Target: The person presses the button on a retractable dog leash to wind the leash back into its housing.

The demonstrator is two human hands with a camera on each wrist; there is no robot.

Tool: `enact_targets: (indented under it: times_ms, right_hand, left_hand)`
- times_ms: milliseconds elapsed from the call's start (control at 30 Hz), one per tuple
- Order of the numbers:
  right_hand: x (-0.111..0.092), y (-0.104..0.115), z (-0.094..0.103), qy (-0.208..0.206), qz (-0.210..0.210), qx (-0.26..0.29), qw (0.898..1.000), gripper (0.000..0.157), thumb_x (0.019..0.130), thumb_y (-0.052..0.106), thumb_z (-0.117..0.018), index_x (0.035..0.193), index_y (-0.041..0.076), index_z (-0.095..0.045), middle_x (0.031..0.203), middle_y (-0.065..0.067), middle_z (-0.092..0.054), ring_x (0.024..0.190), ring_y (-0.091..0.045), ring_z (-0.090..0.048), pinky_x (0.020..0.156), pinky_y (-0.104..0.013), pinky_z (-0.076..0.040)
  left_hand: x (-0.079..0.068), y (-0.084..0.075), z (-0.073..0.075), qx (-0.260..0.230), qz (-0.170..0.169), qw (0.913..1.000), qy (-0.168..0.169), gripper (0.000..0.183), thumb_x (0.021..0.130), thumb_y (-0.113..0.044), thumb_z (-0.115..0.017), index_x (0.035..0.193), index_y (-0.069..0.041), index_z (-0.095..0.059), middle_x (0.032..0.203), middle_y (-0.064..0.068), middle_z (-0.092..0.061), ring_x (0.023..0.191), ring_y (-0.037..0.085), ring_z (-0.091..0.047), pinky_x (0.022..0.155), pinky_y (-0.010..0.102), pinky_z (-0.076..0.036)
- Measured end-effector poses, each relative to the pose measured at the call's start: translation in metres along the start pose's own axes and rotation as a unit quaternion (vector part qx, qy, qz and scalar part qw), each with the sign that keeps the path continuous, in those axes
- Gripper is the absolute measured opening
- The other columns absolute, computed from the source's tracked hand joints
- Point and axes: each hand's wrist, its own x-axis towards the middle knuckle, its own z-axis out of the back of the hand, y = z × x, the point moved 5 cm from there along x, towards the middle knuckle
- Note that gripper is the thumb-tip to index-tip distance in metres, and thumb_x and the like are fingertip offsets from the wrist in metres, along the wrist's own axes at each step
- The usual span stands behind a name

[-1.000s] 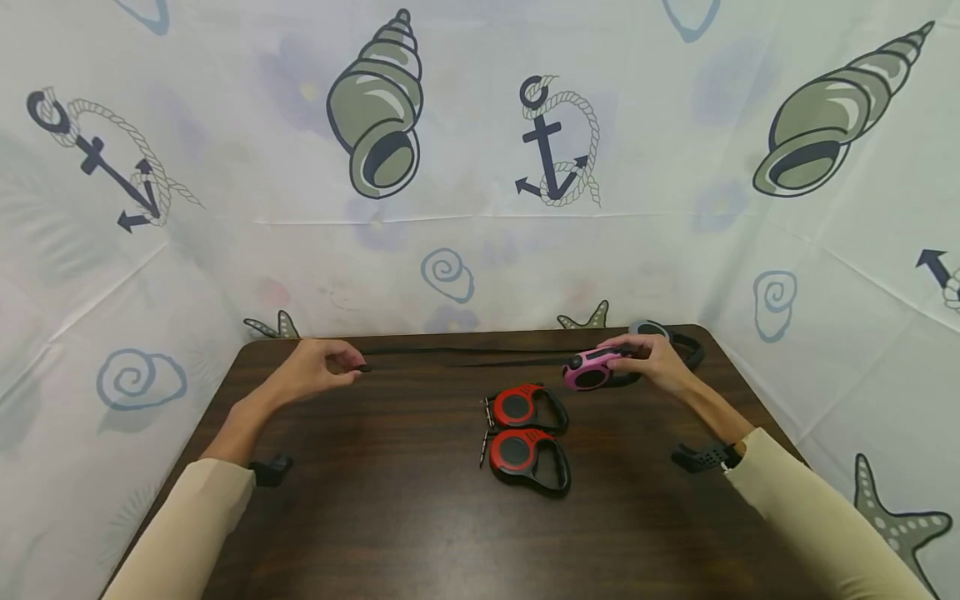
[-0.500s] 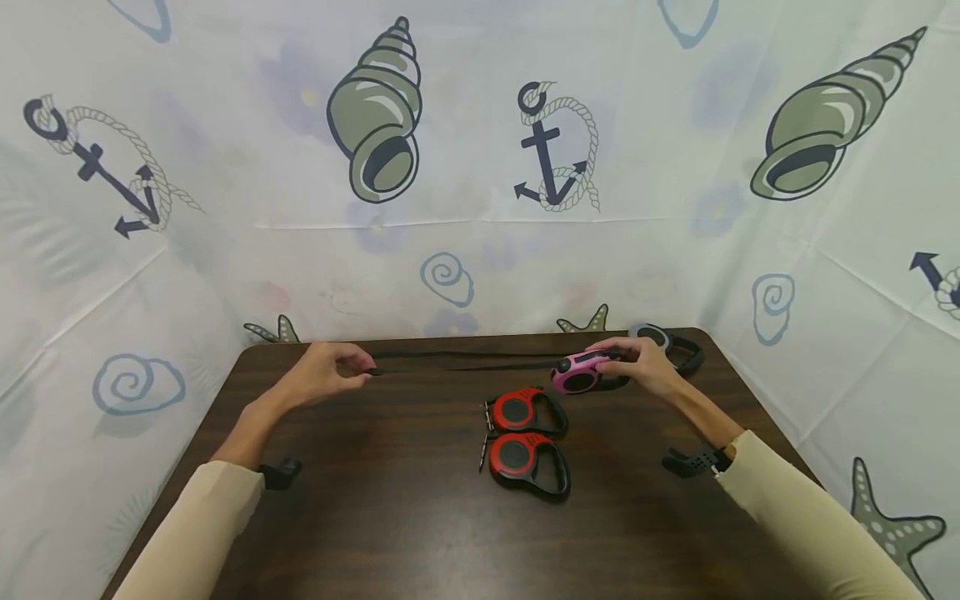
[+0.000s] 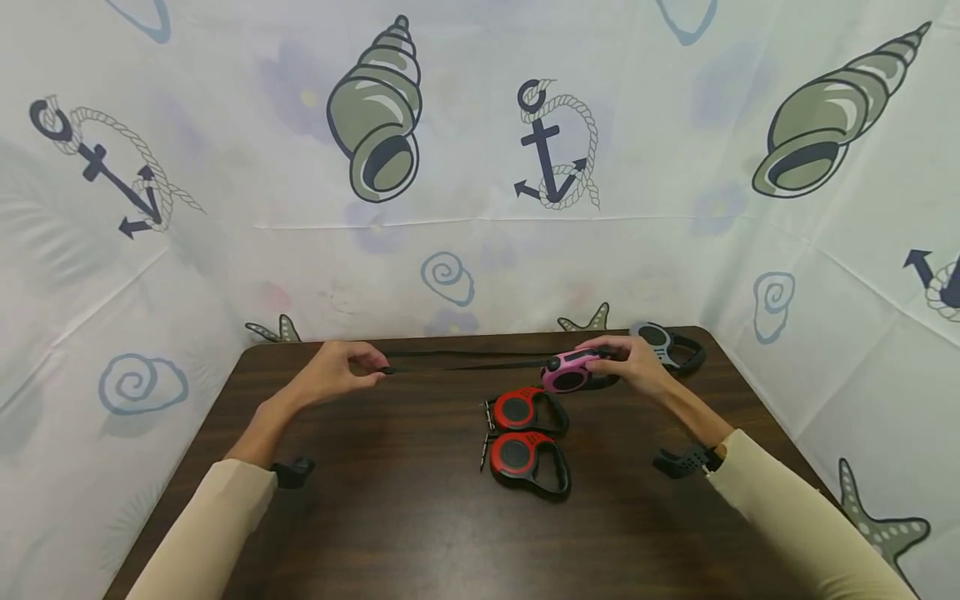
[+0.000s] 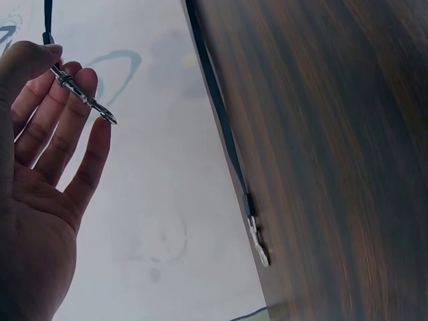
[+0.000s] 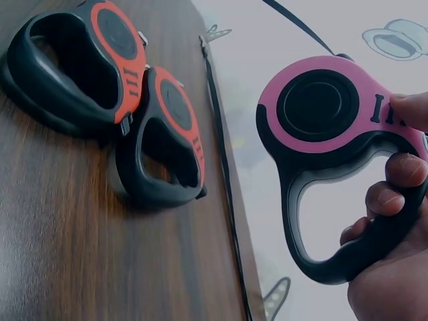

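Raised over the table's far side, my right hand (image 3: 633,364) grips the black handle of a pink retractable dog leash (image 3: 567,372), fingers through the loop and thumb on the pink case (image 5: 319,100). Its dark strap (image 3: 498,366) runs left to my left hand (image 3: 345,367), whose thumb and fingers pinch the strap's end. The metal snap clip (image 4: 85,98) lies along the fingers in the left wrist view. Nearer to me, two red-and-black retractable leashes (image 3: 516,409) lie flat one before the other, clips to the left.
A grey retractable leash (image 3: 654,336) lies at the table's back right corner, partly behind the right hand. Its strap (image 4: 217,100) stretches along the far edge, ending in a metal clip (image 4: 259,242). Patterned cloth (image 3: 480,275) stands behind the brown table (image 3: 375,517).
My left hand has shifted right with the strap end, and my right hand left with the pink leash. The strap between them is shorter. The red and grey leashes stay put.
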Motion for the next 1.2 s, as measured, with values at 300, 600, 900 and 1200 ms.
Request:
enact_targets:
  times_ms: [300, 600, 900, 1200]
  right_hand:
    - [0.009, 0.005, -0.008, 0.004, 0.012, 0.018, 1.0, 0.034, 0.097, 0.001, -0.07, 0.129, -0.008, -0.069, 0.11, -0.004, -0.076, 0.086, -0.019, -0.071, 0.076, -0.033, -0.061]
    - [0.017, 0.005, -0.014, 0.006, 0.025, 0.029, 0.999, 0.034, 0.096, 0.002, -0.071, 0.129, -0.008, -0.069, 0.109, -0.005, -0.077, 0.084, -0.019, -0.07, 0.074, -0.032, -0.06]
    - [0.021, 0.002, -0.024, 0.02, 0.016, 0.052, 0.998, 0.035, 0.097, 0.001, -0.07, 0.13, -0.01, -0.068, 0.109, 0.0, -0.077, 0.084, -0.017, -0.071, 0.076, -0.033, -0.061]
    - [0.027, 0.005, -0.034, 0.028, 0.025, 0.054, 0.998, 0.035, 0.097, 0.002, -0.07, 0.13, -0.008, -0.068, 0.116, -0.009, -0.076, 0.086, -0.014, -0.069, 0.076, -0.033, -0.061]
  left_hand:
    - [0.008, -0.007, -0.006, -0.011, -0.001, 0.9999, 0.003, 0.017, 0.088, -0.001, -0.084, 0.103, -0.006, -0.079, 0.094, 0.0, -0.079, 0.084, 0.014, -0.074, 0.076, 0.039, -0.062]
    - [0.014, -0.015, -0.014, -0.037, 0.021, 0.999, 0.014, 0.015, 0.089, -0.004, -0.084, 0.103, -0.008, -0.079, 0.094, -0.001, -0.079, 0.084, 0.011, -0.074, 0.076, 0.034, -0.061]
    - [0.019, -0.022, -0.025, -0.058, 0.009, 0.998, 0.023, 0.016, 0.09, -0.001, -0.083, 0.104, -0.007, -0.079, 0.096, 0.001, -0.08, 0.087, 0.015, -0.076, 0.076, 0.044, -0.063]
    - [0.025, -0.028, -0.032, -0.075, 0.005, 0.9967, 0.029, 0.014, 0.091, -0.005, -0.083, 0.105, -0.008, -0.08, 0.096, 0.001, -0.08, 0.088, 0.015, -0.076, 0.075, 0.035, -0.063]
